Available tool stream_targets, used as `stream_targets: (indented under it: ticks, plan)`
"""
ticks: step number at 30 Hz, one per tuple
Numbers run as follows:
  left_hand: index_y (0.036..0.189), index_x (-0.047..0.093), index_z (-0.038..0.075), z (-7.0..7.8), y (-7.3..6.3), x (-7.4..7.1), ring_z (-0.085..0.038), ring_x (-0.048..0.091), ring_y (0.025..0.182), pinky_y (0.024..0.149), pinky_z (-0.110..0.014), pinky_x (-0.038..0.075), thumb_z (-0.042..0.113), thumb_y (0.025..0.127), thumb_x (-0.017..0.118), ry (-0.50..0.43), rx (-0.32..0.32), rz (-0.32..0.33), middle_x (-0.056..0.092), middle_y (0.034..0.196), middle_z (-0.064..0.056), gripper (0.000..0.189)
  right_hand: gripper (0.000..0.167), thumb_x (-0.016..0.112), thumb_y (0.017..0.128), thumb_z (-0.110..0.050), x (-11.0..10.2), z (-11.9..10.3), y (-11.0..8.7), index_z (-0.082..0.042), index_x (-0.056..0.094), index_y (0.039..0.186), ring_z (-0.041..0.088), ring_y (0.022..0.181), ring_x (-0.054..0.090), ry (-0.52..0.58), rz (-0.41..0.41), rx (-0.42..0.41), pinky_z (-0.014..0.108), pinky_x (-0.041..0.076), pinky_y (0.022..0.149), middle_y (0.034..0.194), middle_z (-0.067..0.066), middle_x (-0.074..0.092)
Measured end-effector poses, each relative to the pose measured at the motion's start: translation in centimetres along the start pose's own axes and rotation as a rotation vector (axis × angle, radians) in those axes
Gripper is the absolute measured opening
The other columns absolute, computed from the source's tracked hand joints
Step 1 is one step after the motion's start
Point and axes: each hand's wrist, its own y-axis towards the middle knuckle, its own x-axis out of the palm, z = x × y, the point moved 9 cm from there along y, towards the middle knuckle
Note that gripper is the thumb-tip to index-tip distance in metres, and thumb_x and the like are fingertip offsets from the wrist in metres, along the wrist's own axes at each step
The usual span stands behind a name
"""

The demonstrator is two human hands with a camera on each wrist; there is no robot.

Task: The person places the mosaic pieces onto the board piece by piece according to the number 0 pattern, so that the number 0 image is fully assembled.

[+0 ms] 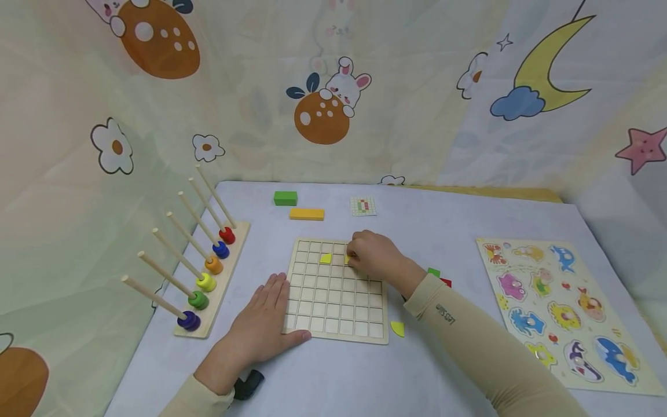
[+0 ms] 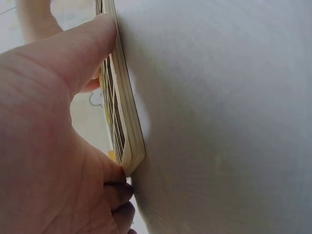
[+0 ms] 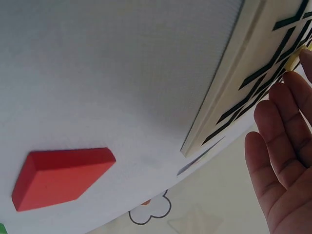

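A wooden grid board (image 1: 333, 313) lies on the table with a yellow piece (image 1: 325, 258) in one upper square. My left hand (image 1: 260, 324) rests at the board's lower left corner, fingers stretched along the left side. Its thumb (image 2: 92, 44) touches the near edge. Over the board's upper right part, my right hand (image 1: 379, 255) pinches a small yellow piece (image 3: 292, 61) close to the squares. The fingers partly hide that piece in the head view. Another yellow piece with one rounded side (image 1: 398, 329) lies just right of the board.
A wooden peg stand (image 1: 219, 310) with coloured rings stands at left. Behind the board lie a green block (image 1: 285, 198), an orange block (image 1: 307, 215) and a small pattern card (image 1: 363, 206). A red block (image 3: 63, 178) lies by the right forearm. An animal puzzle board (image 1: 568, 370) is at right.
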Motion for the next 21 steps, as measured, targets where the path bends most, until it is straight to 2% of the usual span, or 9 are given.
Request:
stream_targets:
  ticks: [21]
  plan:
    - [0.166,0.018,0.001,-0.01,0.08,0.10,-0.035,0.005,0.166,0.133,-0.055,0.017,0.084,0.083,0.061,0.001,-0.001,-0.002,0.011,0.177,-0.017,0.125,0.016,0.075,0.096,-0.019,-0.30,-0.47,-0.06,-0.016,0.075,0.080,0.015,0.078,0.053,-0.039,0.010,0.015,0.032,0.050,0.070,0.085,-0.002,0.065]
